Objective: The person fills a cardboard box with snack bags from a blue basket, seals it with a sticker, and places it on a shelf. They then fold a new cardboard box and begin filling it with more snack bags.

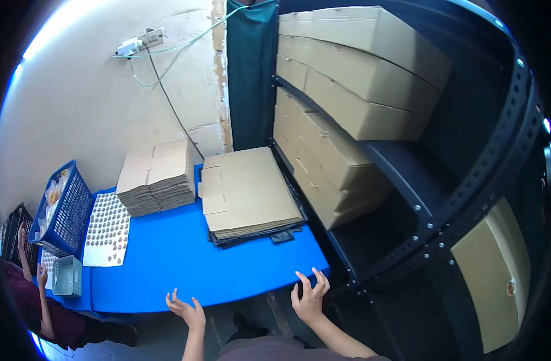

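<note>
My left hand (186, 308) hovers at the front edge of the blue-covered table (167, 259), fingers apart and holding nothing. To its right, my right hand (311, 296) is raised near the table's front right corner, its fingers spread and curved with nothing in them. Beyond both hands lies a stack of large flat cardboard sheets (251, 186) on black plastic (282, 236). Left of that stands a taller pile of folded cardboard (156, 177). Neither hand touches the cardboard.
A blue basket (68, 216) with plastic-bagged items, a sheet of small round pieces (109, 228) and a pale green bin (67, 277) are at left. Another person (41, 301) stands there. On the right, a dark metal shelf (401, 180) carries several cardboard boxes (335, 78).
</note>
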`<state>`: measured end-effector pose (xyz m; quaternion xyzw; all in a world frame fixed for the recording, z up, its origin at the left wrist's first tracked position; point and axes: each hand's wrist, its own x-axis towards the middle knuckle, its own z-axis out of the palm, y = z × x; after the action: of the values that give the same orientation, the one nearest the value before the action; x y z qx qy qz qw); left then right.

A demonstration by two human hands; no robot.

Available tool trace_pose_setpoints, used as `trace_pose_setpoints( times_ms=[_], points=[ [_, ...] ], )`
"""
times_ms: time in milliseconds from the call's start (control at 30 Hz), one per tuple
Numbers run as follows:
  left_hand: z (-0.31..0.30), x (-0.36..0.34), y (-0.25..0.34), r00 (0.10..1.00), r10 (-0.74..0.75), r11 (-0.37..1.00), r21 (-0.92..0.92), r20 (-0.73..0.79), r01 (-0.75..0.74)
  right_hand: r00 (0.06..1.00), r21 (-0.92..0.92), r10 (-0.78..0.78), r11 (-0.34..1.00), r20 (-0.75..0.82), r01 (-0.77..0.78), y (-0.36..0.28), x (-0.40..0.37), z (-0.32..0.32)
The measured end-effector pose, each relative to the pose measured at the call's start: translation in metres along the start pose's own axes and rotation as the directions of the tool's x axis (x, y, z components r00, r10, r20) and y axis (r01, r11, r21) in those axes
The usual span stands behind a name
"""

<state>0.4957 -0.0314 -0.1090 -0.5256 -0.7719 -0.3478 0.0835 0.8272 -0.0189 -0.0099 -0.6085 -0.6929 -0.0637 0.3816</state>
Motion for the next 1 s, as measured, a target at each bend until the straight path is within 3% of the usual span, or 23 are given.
trace_pose_setpoints(
  times_ms=[67,167,267,300,400,467,533,567,633,767,833,933,1000],
  points=[
    [0.008,0.021,-0.002,0.968,-0.248,0.963,-0.098,0.021,0.249,0.998,0.037,0.036,0.999,0.045,-0.038,-0.023,0.012,0.026],
    [0.015,0.057,-0.003,0.972,-0.233,0.959,-0.162,0.018,0.232,0.957,0.070,-0.087,0.995,0.276,0.071,-0.057,0.035,0.062],
    [0.008,0.092,-0.017,0.987,-0.157,0.945,-0.286,0.024,0.157,0.911,0.116,-0.151,0.987,0.384,0.114,-0.084,0.055,0.108],
    [0.005,0.097,-0.026,0.995,-0.096,0.923,-0.373,0.025,0.098,0.901,0.131,-0.150,0.986,0.407,0.106,-0.092,0.061,0.125],
    [-0.007,0.113,-0.045,0.996,-0.090,0.928,-0.366,-0.023,0.076,0.901,0.211,-0.181,0.972,0.393,0.103,-0.111,0.080,0.176],
    [-0.012,0.112,-0.065,0.983,-0.177,0.923,-0.354,-0.042,0.151,0.888,0.268,-0.199,0.959,0.414,0.090,-0.113,0.083,0.214],
    [-0.019,0.107,-0.087,0.989,-0.147,0.910,-0.397,-0.032,0.122,0.938,0.245,0.050,0.959,0.344,-0.141,-0.113,0.083,0.248],
    [-0.020,0.103,-0.097,0.985,-0.167,0.915,-0.381,-0.048,0.137,0.930,0.238,0.056,0.960,0.363,-0.150,-0.113,0.085,0.257],
    [-0.025,0.085,-0.115,0.928,-0.370,0.745,-0.585,0.035,0.319,0.926,0.233,0.011,0.967,0.377,-0.106,-0.119,0.096,0.270],
    [-0.052,0.059,-0.150,0.889,-0.455,0.797,-0.469,-0.052,0.381,0.919,0.198,-0.019,0.978,0.395,-0.065,-0.129,0.129,0.312],
    [-0.068,0.053,-0.166,0.794,-0.601,0.696,-0.551,-0.096,0.460,0.916,0.154,-0.019,0.987,0.402,-0.047,-0.133,0.149,0.334],
    [-0.086,0.056,-0.188,0.779,-0.589,0.749,-0.505,-0.213,0.429,0.916,0.046,0.036,0.997,0.400,-0.059,-0.128,0.162,0.360],
    [-0.092,0.064,-0.197,0.781,-0.581,0.768,-0.474,-0.231,0.431,0.851,-0.105,0.053,0.995,0.522,0.002,-0.115,0.161,0.373]
  ],
)
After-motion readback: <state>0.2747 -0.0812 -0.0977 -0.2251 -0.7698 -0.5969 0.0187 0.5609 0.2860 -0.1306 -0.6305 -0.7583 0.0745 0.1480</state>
